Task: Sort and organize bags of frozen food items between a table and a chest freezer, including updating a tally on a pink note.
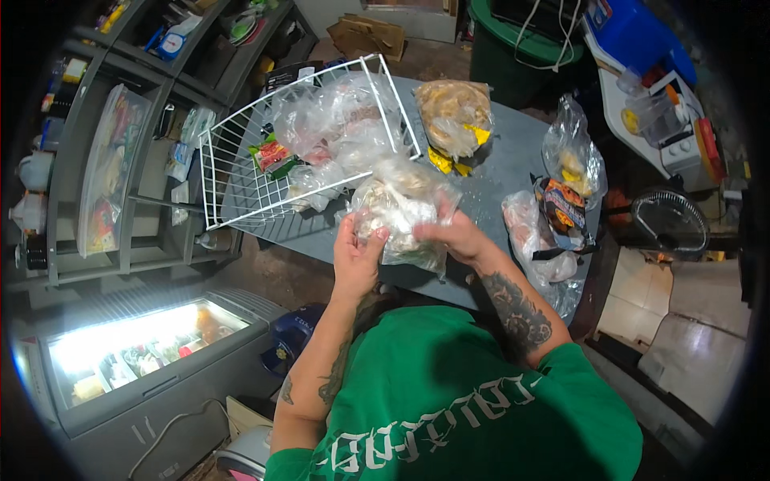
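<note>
Both my hands hold a clear plastic bag with pale contents at the near edge of the grey table. My left hand grips its left side, thumb on top; my right hand has hold of its right side and is slightly blurred. Beyond it, to the left, a white wire basket stands with several plastic bags of food and a red and green packet in it. Further back lies a bag of brownish food with yellow pieces of packaging.
Bagged meat, a dark printed food bag and another clear bag lie on the table's right side. A lit glass-topped chest freezer stands at the lower left, grey shelving at the left, a green bin behind.
</note>
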